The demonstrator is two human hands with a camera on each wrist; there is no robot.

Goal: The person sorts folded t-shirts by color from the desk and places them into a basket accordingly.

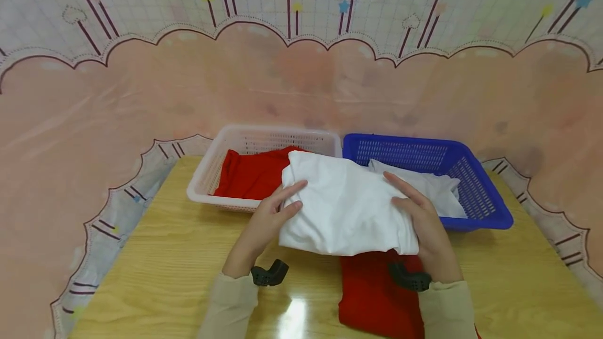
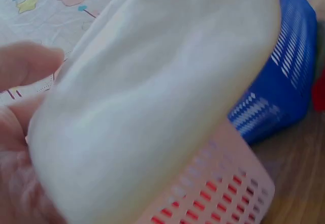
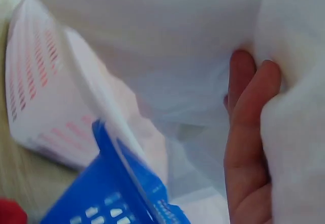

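Observation:
A folded white cloth [image 1: 348, 203], perhaps a garment, is held up in front of the two baskets. My left hand [image 1: 270, 218] grips its left edge, thumb and index finger on the near face. At the right edge my right hand [image 1: 421, 218] holds it the same way. In the right wrist view, fingers [image 3: 249, 132] of that hand reach in against the white fabric. The left wrist view shows the cloth [image 2: 152, 92] bulging beside the left hand [image 2: 25, 148]. Below it, a folded red cloth [image 1: 377, 297] lies on the table, partly hidden by the right forearm.
A pale pink basket [image 1: 202, 192] at the back left contains red cloth [image 1: 254, 171]. Beside it stands a blue basket [image 1: 490, 208] with white cloth [image 1: 438, 187] inside. Both rest on a wooden table [image 1: 169, 255], with a patterned curtain [image 1: 282, 88] behind.

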